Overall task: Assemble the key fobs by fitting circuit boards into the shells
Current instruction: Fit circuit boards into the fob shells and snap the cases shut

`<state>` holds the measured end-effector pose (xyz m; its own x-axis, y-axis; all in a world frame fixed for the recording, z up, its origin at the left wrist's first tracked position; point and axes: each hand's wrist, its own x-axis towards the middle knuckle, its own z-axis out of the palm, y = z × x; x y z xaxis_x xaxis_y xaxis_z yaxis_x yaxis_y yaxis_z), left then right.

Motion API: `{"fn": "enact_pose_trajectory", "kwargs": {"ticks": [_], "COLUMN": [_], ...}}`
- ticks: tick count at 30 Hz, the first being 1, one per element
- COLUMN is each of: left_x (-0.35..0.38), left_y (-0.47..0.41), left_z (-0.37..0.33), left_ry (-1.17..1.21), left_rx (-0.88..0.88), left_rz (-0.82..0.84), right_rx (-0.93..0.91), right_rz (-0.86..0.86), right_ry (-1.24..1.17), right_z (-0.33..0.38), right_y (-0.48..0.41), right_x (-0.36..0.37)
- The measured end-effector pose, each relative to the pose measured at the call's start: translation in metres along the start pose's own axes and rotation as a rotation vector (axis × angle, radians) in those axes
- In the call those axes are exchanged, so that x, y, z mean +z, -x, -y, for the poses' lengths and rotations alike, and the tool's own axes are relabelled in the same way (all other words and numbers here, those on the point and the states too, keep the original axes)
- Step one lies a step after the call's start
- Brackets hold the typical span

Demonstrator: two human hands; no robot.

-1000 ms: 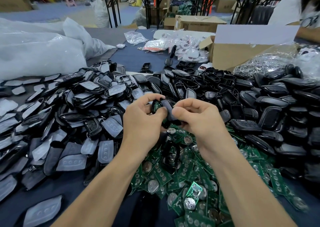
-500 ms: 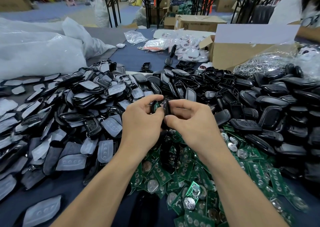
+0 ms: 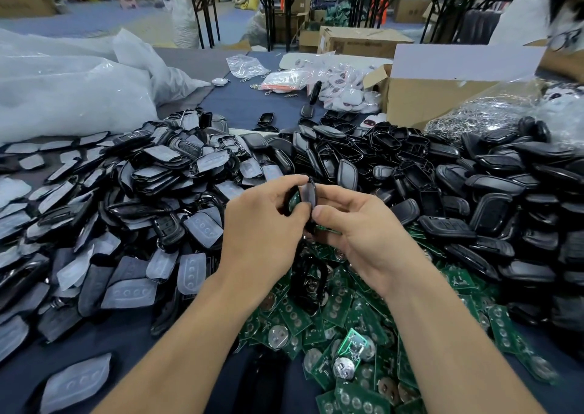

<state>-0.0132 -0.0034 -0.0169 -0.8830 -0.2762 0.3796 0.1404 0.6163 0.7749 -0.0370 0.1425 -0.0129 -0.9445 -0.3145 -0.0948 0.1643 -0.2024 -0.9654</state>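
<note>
Both hands have drawn together since a second ago: the cover half (image 3: 308,192), then held slanted and apart, now stands edge-up just beside the other shell half (image 3: 288,203), nearly face to face with it. The left hand (image 3: 262,227) grips that shell half, fingers curled round it, and a green circuit board (image 3: 294,199) shows inside it. The right hand (image 3: 360,233) pinches the cover between thumb and fingertips. Whether the two halves already touch I cannot tell.

By my reading the board is seated and the step in hand is closing the fob; the edges will need lining up before any squeeze, or the cover may catch crooked.

All this is held above the middle of the table (image 3: 246,103). Under the wrists, toward the near edge, lies the heap of loose boards (image 3: 347,334); black shells (image 3: 474,192) pile toward the right edge, pale keypads (image 3: 196,268) toward the left.
</note>
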Motion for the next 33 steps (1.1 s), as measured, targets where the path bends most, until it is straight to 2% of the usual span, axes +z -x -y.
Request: {"fn": "enact_pose_trajectory", "kwargs": {"ticks": [3,8,18,23,29,33], "left_x": [0.002,-0.001,-0.007,-0.006,-0.006,-0.006], "left_y": [0.001,-0.002,-0.004,-0.006,-0.008,-0.009], "left_z": [-0.001,-0.002,0.001,0.002,0.004,0.005], "left_ry": [0.001,-0.007,0.139,0.138,0.073,0.038], "left_rx": [0.022,0.012,-0.021,-0.034,-0.071,-0.082], "left_rz": [0.004,-0.094,0.024,0.007,0.032,-0.003], "right_rx": [-0.062,-0.103,0.005,0.085,0.107,0.062], "right_rz": [-0.037,-0.046,0.086,0.151,0.029,0.052], "right_ry": [0.045,0.050,-0.121,-0.188,-0.117,0.012], "right_z": [-0.002,-0.001,-0.001,0.002,0.002,0.001], "right_y": [0.000,0.001,-0.002,-0.002,-0.002,-0.001], "right_x": [0.002,0.006,-0.005,-0.011,-0.009,-0.004]}}
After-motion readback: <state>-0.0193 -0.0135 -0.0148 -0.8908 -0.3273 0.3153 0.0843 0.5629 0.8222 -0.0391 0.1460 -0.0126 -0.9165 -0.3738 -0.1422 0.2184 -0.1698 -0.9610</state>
